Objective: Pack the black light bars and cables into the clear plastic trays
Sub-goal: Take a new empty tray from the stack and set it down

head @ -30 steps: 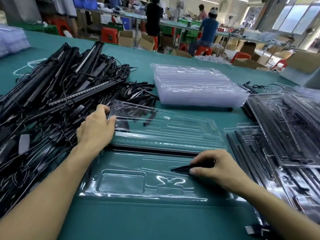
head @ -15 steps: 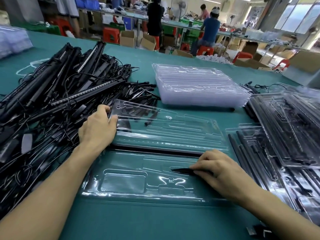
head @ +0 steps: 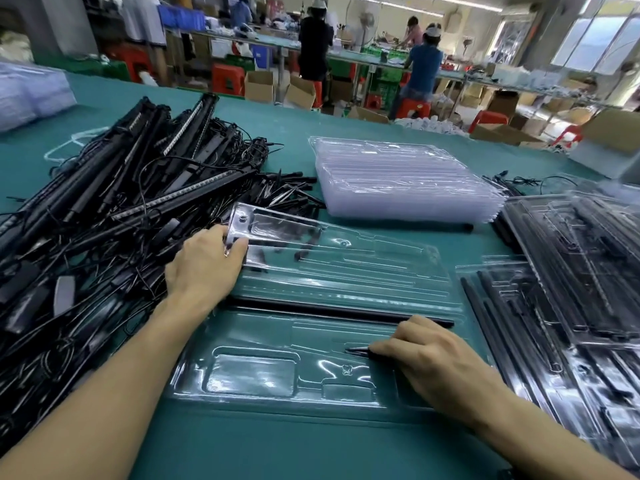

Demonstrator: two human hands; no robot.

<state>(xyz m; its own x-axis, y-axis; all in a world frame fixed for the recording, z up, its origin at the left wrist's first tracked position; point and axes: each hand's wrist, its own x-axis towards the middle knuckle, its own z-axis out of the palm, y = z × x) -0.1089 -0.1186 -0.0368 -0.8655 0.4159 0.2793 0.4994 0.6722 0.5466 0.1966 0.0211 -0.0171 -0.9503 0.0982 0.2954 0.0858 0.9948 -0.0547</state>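
Pressing a slim black piece (head: 356, 349) into a narrow slot of the near clear tray (head: 256, 372), the right hand (head: 426, 362) has its fingers bunched together. The tips pinch the piece's right end, and its pointed tip sticks out to the left. The left hand (head: 204, 265) grips the left edge of the far clear tray (head: 346, 268), thumb on top, other fingers mostly hidden. One long light bar (head: 339, 311) lies between the two trays.

Risks:
- The piece looks slightly angled to its slot, so a hard push could pop it out or dent the thin plastic.
- The far tray's left end overlaps the pile of light bars and cables (head: 121, 209), so lifting it could snag a cable and drag the tangle.
- Only the pressing right hand steadies the near tray, so it may skid on the green table (head: 277, 445).
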